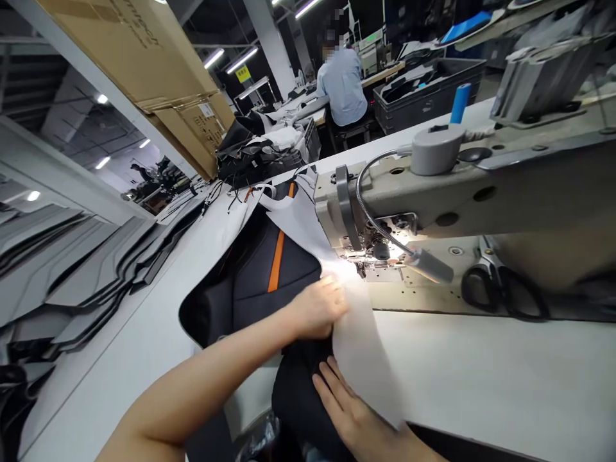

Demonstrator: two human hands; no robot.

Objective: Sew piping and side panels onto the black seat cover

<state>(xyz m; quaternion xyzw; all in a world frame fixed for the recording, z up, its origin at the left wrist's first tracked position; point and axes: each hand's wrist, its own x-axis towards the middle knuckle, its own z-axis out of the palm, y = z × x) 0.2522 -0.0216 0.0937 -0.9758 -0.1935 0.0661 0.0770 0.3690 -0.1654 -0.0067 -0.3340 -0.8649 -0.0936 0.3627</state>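
Observation:
A dark fabric cover with an orange stripe and a pale backing lies on the table, its edge running up to the lit needle area of a sewing machine. My left hand is closed on the cover's edge, just in front of the presser foot. Nearer to me, my right hand lies with fingers stretched on the black part of the cover, beside a pale strip of backing. Its thumb is hidden.
Black-handled scissors rest on the machine bed at right. A bendable lamp hangs near the needle. Stacked grey panels fill the left. Behind are a cardboard box, a seated person and a grey crate.

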